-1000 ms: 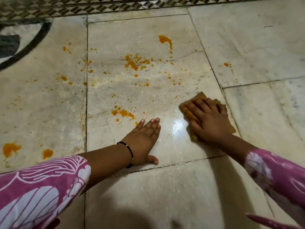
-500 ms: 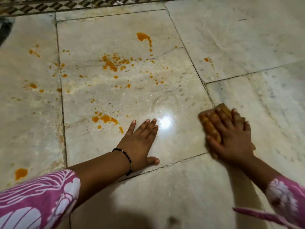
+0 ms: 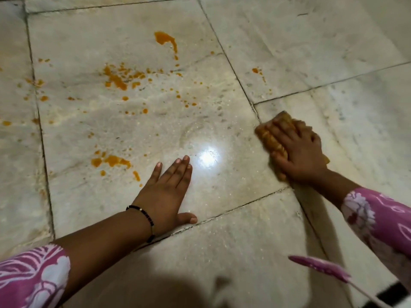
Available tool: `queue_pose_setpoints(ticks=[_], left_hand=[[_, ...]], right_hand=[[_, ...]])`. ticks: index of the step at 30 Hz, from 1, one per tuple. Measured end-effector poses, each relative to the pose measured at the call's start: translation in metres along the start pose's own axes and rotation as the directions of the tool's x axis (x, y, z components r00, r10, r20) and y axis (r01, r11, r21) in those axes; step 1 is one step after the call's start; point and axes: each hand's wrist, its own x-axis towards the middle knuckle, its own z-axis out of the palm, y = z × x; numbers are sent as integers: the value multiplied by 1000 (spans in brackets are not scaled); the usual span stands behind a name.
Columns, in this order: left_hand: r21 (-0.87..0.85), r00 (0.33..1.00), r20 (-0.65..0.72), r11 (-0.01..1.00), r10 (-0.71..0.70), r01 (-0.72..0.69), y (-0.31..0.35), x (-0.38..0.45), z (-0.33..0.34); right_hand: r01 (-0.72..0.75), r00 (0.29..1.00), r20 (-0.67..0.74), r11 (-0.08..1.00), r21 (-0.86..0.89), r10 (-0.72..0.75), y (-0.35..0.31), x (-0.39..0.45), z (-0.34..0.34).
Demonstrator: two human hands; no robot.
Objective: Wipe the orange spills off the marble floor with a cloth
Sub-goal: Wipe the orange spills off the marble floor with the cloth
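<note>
Mid-wipe: right hand [image 3: 298, 152] presses flat-fingered on the cloth [image 3: 270, 138] at 3 o'clock astride a floor joint, left hand [image 3: 165, 192] splayed flat on marble floor [image 3: 222, 185] as brace; next stroke should sweep toward 10 o'clock into the orange spills [image 3: 115, 80].

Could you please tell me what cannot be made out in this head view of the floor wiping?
- Cloth: mostly covered by the right hand and motion-blurred.
- Orange spills: cut off at the left edge.
- Floor under the left hand: hidden by the palm.
</note>
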Motion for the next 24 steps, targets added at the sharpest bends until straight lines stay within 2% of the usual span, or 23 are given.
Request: queue_pose_setpoints(ticks=[2, 3, 5, 7, 9, 11, 13, 14, 15, 17, 18, 20, 22, 24], left_hand=[[-2, 1000, 7, 1000, -5, 5, 1, -1, -1], [-3, 1000, 7, 1000, -7, 7, 2, -1, -2], [2, 1000, 16, 1000, -9, 9, 2, 0, -4], [20, 1000, 28, 1000, -3, 2, 1, 1, -7], [71, 1000, 27, 997, 6, -8, -2, 2, -10], [100, 1000, 12, 995, -21, 20, -10, 3, -13], [85, 997, -2, 994, -72, 71, -19, 4, -16], [80, 997, -1, 993, -82, 81, -22, 4, -17], [81, 996, 5, 993, -84, 84, -24, 4, -17], [83, 996, 15, 993, -88, 86, -23, 4, -18], [81, 996, 19, 993, -88, 87, -22, 5, -18], [73, 995, 19, 993, -94, 92, -19, 6, -18], [81, 994, 24, 992, -102, 100, -19, 6, -18], [87, 994, 28, 991, -103, 100, -19, 7, -20]], right_hand=[[-256, 966, -30, 965, 58, 258, -1, 33, -3], [-322, 945, -31, 942, 91, 326, -8, 51, -6], [-346, 936, -14, 930, 127, 351, -32, 78, -13], [-221, 975, 13, 968, 115, 221, -60, 81, -14], [19, 1000, 13, 998, 57, -20, -83, 59, -10], [261, 965, 21, 965, 8, -261, -90, 26, -4], [374, 926, 37, 927, 15, -375, -72, 1, -1], [352, 935, 37, 936, 32, -353, -58, -3, -3], [270, 962, 31, 961, 53, -272, -42, 0, -7], [29, 1000, 10, 994, 103, -30, -23, 20, -14], [-69, 998, -2, 991, 115, 69, -21, 35, -15], [-169, 985, -28, 981, 99, 173, -37, 65, -15], [-169, 984, -38, 983, 73, 172, -73, 84, -16], [-38, 999, -28, 999, 36, 39, -109, 83, -16]])
